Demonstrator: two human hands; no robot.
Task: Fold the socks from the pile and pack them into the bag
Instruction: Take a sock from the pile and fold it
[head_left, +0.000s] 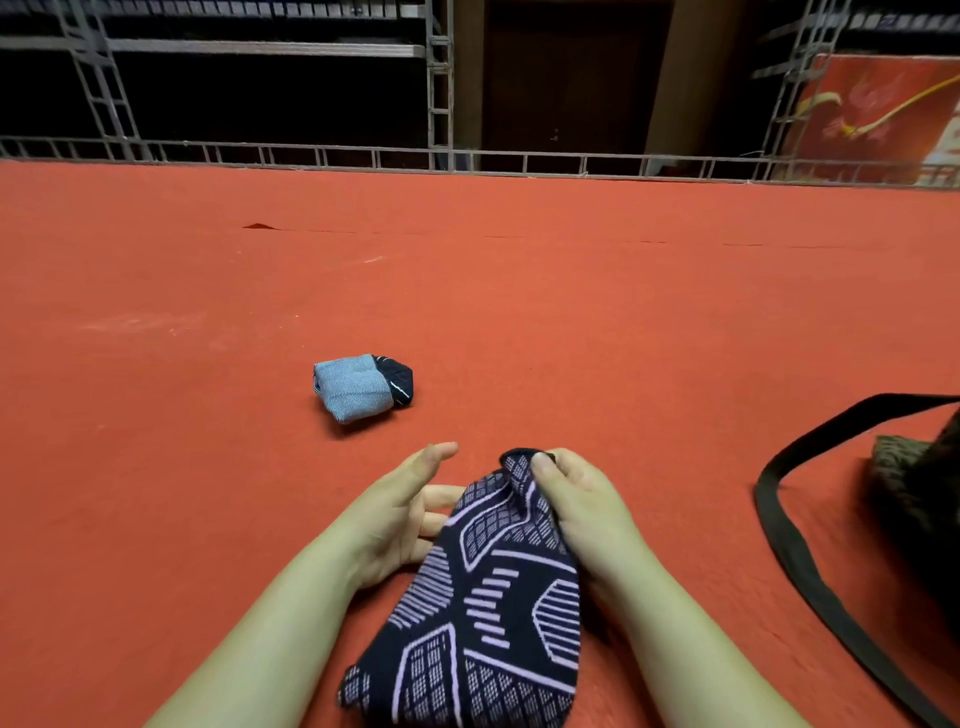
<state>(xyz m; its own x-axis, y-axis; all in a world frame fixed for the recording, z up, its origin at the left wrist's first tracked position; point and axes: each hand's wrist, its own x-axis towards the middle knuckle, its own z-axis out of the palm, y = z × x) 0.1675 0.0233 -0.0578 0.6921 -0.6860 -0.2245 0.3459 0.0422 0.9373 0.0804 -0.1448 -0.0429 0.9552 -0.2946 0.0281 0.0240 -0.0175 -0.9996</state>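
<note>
A dark navy sock with a lilac line pattern (483, 613) lies in front of me on the red carpet. My right hand (576, 504) pinches its far end between thumb and fingers. My left hand (405, 514) sits just left of the sock with fingers relaxed and spread, fingertips at the sock's edge. A folded sock bundle (361, 387), light blue with a dark navy end, rests on the carpet beyond my hands. The dark bag (919, 499) lies at the right edge with its black strap (795, 551) looping over the carpet.
The red carpet (467, 291) stretches wide around me. A grey metal railing (467, 156) and racks run along its far edge. A red printed panel (878, 114) leans at the back right.
</note>
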